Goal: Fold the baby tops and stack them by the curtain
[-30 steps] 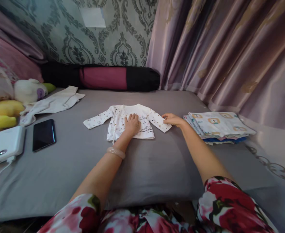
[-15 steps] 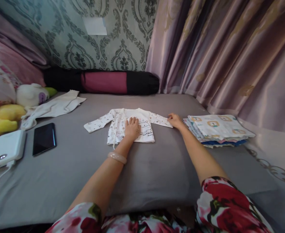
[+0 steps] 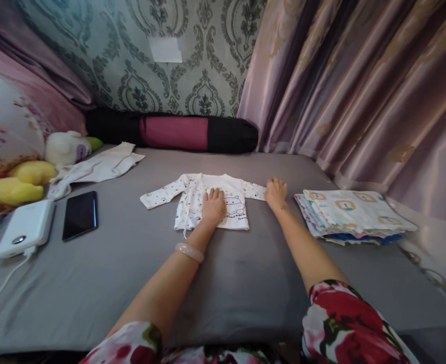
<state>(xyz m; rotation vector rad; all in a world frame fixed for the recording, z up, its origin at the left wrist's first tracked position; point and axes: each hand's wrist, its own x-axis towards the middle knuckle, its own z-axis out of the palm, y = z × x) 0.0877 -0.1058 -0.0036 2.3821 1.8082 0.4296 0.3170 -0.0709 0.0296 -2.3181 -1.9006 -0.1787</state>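
A small white printed baby shirt (image 3: 192, 197) lies spread flat on the grey bed sheet (image 3: 132, 268), sleeves out to both sides. My left hand (image 3: 212, 207) rests flat and open on the shirt's middle, a pale bangle on the wrist. My right hand (image 3: 276, 192) lies palm down on the end of the shirt's right sleeve, fingers stretched out and covering the cuff.
A stack of folded printed cloths (image 3: 350, 212) sits right of my right hand. On the left lie a dark phone (image 3: 80, 214), a white power bank (image 3: 26, 228) with cable, a cream garment (image 3: 97, 168) and soft toys (image 3: 33, 172). A black-and-maroon bolster (image 3: 173, 132) lines the wall; curtains hang right.
My right hand has moved along the right sleeve and gone from gripping its end to lying flat on it. The sleeve lies straighter. My left hand stays on the shirt.
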